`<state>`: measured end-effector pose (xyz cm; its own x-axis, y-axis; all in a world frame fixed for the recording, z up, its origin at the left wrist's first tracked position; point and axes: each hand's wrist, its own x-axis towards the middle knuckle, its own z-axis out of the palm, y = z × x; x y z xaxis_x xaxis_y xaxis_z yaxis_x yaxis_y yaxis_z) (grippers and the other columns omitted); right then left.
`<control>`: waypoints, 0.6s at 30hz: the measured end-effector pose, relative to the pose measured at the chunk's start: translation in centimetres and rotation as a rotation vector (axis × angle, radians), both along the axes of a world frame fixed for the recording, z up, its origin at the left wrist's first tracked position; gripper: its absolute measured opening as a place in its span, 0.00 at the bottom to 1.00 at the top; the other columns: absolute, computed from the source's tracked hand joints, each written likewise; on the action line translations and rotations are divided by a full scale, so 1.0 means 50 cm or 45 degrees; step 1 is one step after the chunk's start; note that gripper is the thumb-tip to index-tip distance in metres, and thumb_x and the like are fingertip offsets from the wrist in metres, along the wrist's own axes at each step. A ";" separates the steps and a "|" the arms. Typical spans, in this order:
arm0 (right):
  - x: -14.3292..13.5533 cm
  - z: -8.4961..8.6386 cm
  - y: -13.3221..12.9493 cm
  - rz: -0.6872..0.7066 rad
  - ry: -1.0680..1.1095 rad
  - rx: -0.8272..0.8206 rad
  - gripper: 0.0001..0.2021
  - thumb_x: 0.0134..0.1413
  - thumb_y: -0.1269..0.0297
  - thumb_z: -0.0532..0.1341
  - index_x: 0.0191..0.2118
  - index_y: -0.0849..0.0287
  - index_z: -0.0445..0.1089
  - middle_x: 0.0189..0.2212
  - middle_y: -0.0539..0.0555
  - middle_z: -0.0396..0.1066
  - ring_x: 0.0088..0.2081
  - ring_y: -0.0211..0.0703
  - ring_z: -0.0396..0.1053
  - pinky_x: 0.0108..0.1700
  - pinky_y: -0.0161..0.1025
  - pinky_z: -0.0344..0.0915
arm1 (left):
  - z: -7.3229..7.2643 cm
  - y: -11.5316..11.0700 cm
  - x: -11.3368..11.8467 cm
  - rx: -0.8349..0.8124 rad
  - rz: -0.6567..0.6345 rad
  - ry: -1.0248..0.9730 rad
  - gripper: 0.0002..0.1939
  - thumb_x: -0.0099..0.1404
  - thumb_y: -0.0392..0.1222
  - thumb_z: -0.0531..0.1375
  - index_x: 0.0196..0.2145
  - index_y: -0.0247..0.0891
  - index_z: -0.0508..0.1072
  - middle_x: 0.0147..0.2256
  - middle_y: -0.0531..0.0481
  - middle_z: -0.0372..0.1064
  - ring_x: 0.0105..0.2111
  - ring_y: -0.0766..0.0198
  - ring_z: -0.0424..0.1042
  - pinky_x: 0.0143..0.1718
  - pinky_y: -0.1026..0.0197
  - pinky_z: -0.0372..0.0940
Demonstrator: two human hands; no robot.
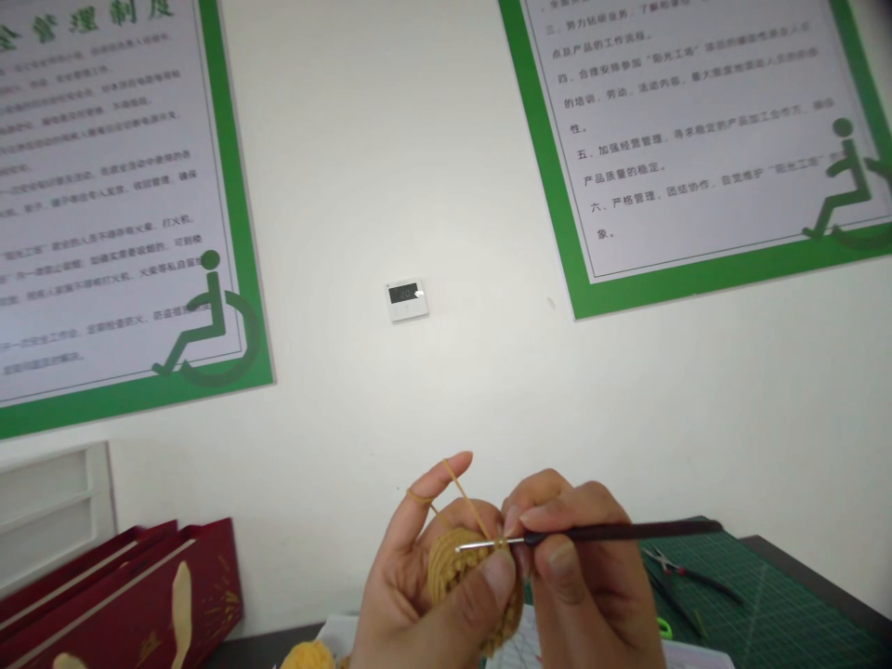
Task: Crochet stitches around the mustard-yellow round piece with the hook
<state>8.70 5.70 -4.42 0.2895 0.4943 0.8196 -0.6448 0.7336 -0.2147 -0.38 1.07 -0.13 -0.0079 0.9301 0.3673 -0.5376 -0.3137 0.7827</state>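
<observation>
Yarn piece, mustard in colour and rounded, sits low in the middle of the view, up in front of the white wall. The left hand has it pinched, with the thumb pressed on the near side and the other fingers curled behind. One finger of that hand sticks up, with a thin strand going round it and down to the piece. The right hand is closed on the dark handle of a hook, a bit like holding a pencil. The hook's shiny metal end points left, across the top of the piece, and yarn looks to be looped on it. The hands hide part of that spot, so I can't count the loops.

The piece should be light, soft and squishy, and not slippery. It won't break, but a hard tug could pull it out of shape or make loops slip. A good place to hold it is the thick edge, close to the hook, with a gentle pinch. The strand needs a light touch.

On the right is a green mat with pliers on it. A yellow yarn ball and red bags are at the lower left.
</observation>
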 end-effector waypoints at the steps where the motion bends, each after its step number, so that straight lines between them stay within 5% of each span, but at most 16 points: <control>1: 0.002 -0.001 0.003 0.058 -0.014 -0.010 0.05 0.65 0.56 0.64 0.41 0.47 0.76 0.33 0.49 0.68 0.32 0.40 0.66 0.32 0.39 0.64 | 0.000 0.000 -0.002 -0.004 -0.005 -0.003 0.30 0.48 0.31 0.78 0.49 0.49 0.83 0.28 0.51 0.78 0.27 0.66 0.76 0.31 0.65 0.68; 18: 0.047 0.022 -0.011 0.515 -0.169 -0.224 0.12 0.66 0.49 0.60 0.37 0.50 0.69 0.25 0.44 0.60 0.22 0.33 0.53 0.24 0.35 0.47 | 0.005 -0.002 -0.016 -0.002 -0.278 0.096 0.37 0.52 0.32 0.77 0.58 0.47 0.77 0.31 0.52 0.75 0.23 0.70 0.69 0.25 0.67 0.60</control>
